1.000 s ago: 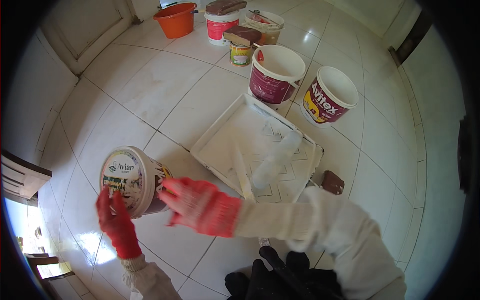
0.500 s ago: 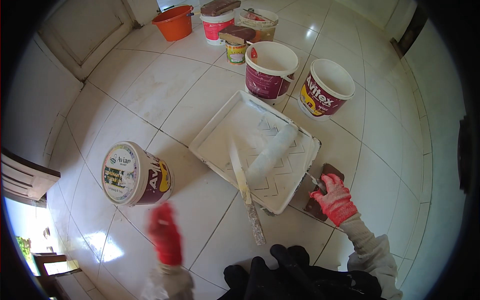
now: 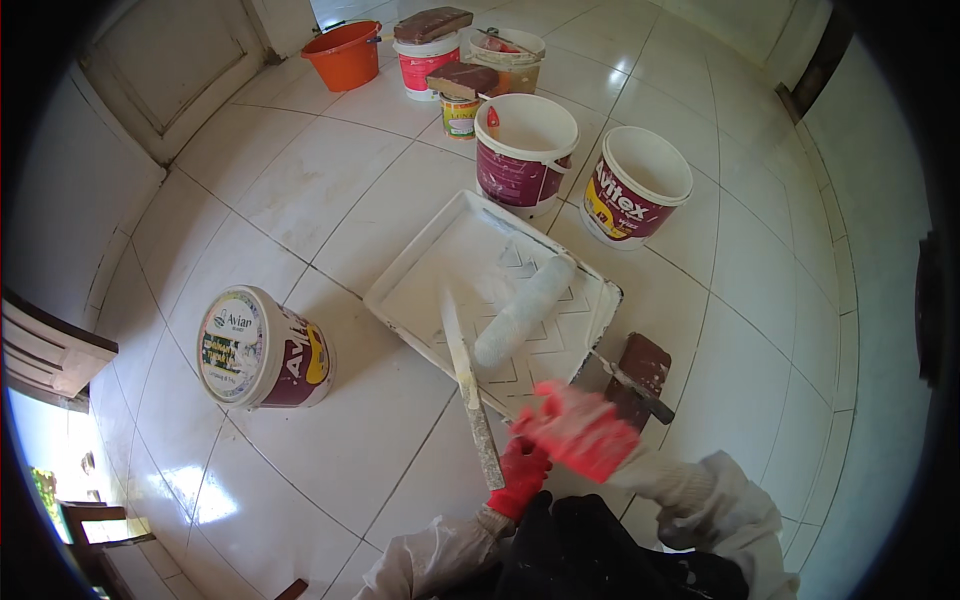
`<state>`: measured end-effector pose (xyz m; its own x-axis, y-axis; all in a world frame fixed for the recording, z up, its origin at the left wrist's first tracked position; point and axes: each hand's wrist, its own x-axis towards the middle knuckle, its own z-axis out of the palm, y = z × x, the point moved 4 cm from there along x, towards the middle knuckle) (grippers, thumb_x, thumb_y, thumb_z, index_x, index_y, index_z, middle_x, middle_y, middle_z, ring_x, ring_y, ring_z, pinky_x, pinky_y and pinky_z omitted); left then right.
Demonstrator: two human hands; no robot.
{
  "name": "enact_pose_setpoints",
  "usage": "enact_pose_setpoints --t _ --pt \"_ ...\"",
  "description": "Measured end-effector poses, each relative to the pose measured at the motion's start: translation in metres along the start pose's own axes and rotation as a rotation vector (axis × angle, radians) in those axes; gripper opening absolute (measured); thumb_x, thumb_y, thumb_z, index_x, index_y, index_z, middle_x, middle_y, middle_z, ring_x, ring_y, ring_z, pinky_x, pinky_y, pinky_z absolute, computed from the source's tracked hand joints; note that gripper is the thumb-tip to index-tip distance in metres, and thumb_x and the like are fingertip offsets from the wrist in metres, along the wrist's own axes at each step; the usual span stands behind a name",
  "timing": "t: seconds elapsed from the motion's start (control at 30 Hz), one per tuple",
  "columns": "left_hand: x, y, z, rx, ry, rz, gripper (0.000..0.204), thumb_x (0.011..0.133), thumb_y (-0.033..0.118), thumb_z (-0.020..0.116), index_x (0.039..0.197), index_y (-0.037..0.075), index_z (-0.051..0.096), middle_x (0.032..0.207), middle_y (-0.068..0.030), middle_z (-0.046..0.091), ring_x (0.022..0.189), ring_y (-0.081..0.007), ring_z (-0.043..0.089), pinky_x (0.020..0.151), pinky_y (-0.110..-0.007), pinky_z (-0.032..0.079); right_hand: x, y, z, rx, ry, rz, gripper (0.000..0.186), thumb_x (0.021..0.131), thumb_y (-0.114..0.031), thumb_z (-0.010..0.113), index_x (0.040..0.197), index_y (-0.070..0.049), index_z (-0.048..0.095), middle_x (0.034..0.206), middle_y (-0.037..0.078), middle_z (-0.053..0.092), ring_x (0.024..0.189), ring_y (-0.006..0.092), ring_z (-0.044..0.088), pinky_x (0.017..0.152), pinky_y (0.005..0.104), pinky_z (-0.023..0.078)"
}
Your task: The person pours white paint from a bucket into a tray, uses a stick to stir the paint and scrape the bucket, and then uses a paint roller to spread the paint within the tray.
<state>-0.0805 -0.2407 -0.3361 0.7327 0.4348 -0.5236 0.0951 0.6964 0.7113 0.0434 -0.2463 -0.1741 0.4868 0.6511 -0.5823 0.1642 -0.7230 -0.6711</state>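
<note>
A white paint tray (image 3: 400, 335) lies on the tiled floor in front of me. A pale-coated paint roller (image 3: 527, 312) rests in it, its handle (image 3: 640, 390) lying over a brown block (image 3: 648, 362) to the right. A long paint-crusted stick (image 3: 468, 395) leans across the tray's near-left edge. My left hand (image 3: 522, 472), in a red glove, is beside the stick's lower end, close under the tray's near corner; its fingers are partly hidden. Above it my right hand (image 3: 585, 432), also red-gloved, is smeared by motion and overlaps the tray's near corner; its grip is unclear.
A lidded paint bucket (image 3: 265, 345) stands to the left. Beyond the tray are two open paint buckets, one maroon and white (image 3: 522, 180) and one (image 3: 632, 215) farther right. An orange basin (image 3: 341, 58), a small can (image 3: 459, 116) and more containers stand at the back.
My right hand has let go of the roller's handle and moved left to the tray's near corner. My left hand has swung right, from near the lidded bucket to beside the stick.
</note>
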Motion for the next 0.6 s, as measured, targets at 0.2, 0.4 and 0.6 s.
enact_pose_setpoints --t 0.2,0.4,0.6 --pt "0.008 -0.017 -0.01 -0.508 0.052 0.186 0.048 0.096 0.042 0.047 0.124 0.004 0.046 0.109 -0.0092 0.06 0.097 -0.0187 0.059 0.082 -0.035 0.049 0.031 -0.024 0.072 -0.152 -0.106 0.084 0.074 0.074 -0.039 0.076 0.131 -0.006 0.044 0.096 0.015 0.065 0.092 0.0284 0.064 0.083 0.0394 0.049" --pt "0.009 0.0 -0.013 -0.63 0.086 0.236 0.038 0.098 0.038 0.044 0.116 0.005 0.049 0.109 -0.0089 0.059 0.098 -0.0201 0.058 0.088 -0.037 0.047 0.047 -0.004 0.079 -0.242 -0.103 -0.067 0.068 0.073 -0.029 0.076 0.129 -0.005 0.045 0.099 0.021 0.065 0.093 0.0359 0.062 0.084 0.0424 0.049" --pt "0.019 0.033 -0.003 -0.591 0.175 0.266 0.016 0.089 0.017 0.058 0.094 0.003 0.053 0.093 -0.0106 0.061 0.086 -0.0183 0.058 0.079 -0.033 0.048 0.039 -0.017 0.033 -0.015 -0.131 -0.135 0.034 0.086 -0.015 0.058 0.115 0.0 0.053 0.084 0.019 0.065 0.065 0.028 0.065 0.063 0.037 0.051"
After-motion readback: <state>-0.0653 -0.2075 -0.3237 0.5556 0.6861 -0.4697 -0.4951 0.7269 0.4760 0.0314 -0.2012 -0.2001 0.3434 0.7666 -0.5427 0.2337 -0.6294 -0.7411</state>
